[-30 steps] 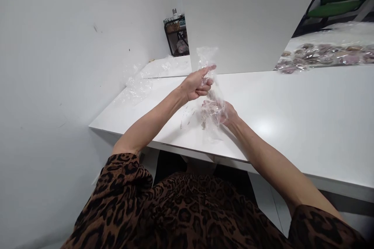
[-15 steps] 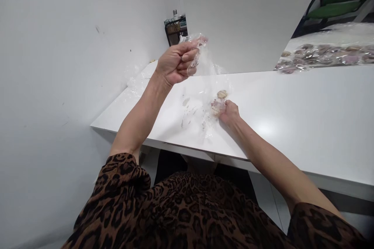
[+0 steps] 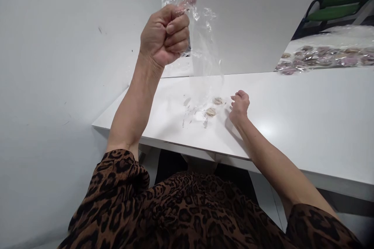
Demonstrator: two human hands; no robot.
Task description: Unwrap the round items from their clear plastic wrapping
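Observation:
My left hand is raised above the table, its fist closed around crumpled clear plastic film. The film hangs down toward the tabletop; whether it is a bag or a sheet I cannot tell. At its lower end lie two small flat, roundish, tan pieces, one farther back and one nearer. They look like shells or stones, and film seems to cover them at least in part. My right hand hovers just right of the pieces, its fingers loosely bent and apart, with nothing visible in them.
The white table runs along a wall on the left and a panel behind. Greyish marks spot its surface. Several similar pieces under clear plastic lie at the back right, near a green chair.
My left hand has risen and moved left, pulling the film upward. My right hand has let go of the film-covered piece and moved right. The pieces now lie apart from it.

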